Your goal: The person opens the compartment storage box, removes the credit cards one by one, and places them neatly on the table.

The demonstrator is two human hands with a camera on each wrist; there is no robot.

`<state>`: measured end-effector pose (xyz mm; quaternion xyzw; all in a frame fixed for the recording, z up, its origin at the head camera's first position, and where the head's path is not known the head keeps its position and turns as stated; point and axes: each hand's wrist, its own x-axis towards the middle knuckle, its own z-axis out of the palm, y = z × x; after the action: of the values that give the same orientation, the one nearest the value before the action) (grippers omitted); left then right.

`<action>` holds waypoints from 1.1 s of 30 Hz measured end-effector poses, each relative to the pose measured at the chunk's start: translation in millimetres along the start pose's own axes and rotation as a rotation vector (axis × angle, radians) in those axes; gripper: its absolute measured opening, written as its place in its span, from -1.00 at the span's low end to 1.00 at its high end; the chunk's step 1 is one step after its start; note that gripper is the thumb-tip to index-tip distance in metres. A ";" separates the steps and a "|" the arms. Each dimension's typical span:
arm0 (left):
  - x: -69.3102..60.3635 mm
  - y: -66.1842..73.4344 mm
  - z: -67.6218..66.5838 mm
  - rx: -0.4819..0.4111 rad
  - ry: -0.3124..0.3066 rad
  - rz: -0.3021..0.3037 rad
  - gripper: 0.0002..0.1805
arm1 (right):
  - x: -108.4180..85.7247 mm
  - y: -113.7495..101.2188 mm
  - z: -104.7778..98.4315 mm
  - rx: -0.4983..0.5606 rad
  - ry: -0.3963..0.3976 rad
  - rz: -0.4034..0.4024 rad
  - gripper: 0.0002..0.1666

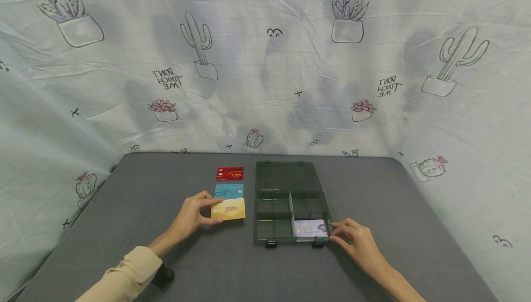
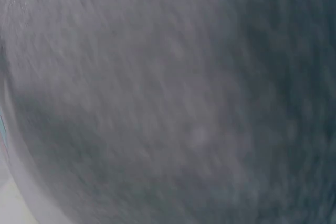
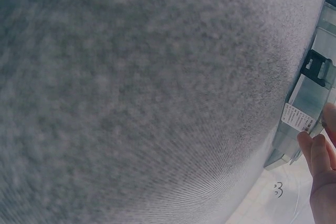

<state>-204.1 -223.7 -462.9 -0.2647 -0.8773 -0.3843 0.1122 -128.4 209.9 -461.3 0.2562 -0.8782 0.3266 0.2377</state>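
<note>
My left hand (image 1: 191, 214) pinches a yellow card (image 1: 228, 210) by its left side, thumb below and fingers above. The card overlaps the lower part of a blue VIP card (image 1: 229, 190). Above that lies a red VIP card (image 1: 230, 174). A dark translucent plastic box (image 1: 274, 232) stands to the right with its lid (image 1: 286, 176) folded back. In its front right compartment is a white VIP card (image 1: 310, 228). My right hand (image 1: 356, 238) holds the box's right wall near the front corner; its fingers (image 3: 317, 153) also show in the right wrist view.
A grey cloth-covered table (image 1: 199, 265) carries everything. The box has a divider (image 1: 292, 210) and two front latches (image 1: 271, 243). Printed curtains (image 1: 265, 71) hang behind and beside the table. A dark object (image 1: 163, 275) is by the left sleeve. The left wrist view shows mostly blurred grey cloth.
</note>
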 end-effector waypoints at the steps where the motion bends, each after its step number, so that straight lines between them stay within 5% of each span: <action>1: -0.4 -2.2 -1.5 -0.001 0.000 0.003 -0.43 | 0.2 0.0 -0.1 0.002 -0.001 0.001 -0.69; 26: -0.9 -52.4 -31.4 0.030 -0.089 0.070 -0.44 | -2.7 1.0 2.1 -0.015 -0.016 0.048 -0.70; 33: 5.8 -62.6 -41.5 0.068 -0.112 0.030 -0.43 | -3.5 0.0 4.5 -0.014 -0.010 0.050 -0.72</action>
<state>-243.7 -287.3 -470.9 -0.2949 -0.8907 -0.3372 0.0775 -126.9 207.8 -466.3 0.2342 -0.8877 0.3250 0.2269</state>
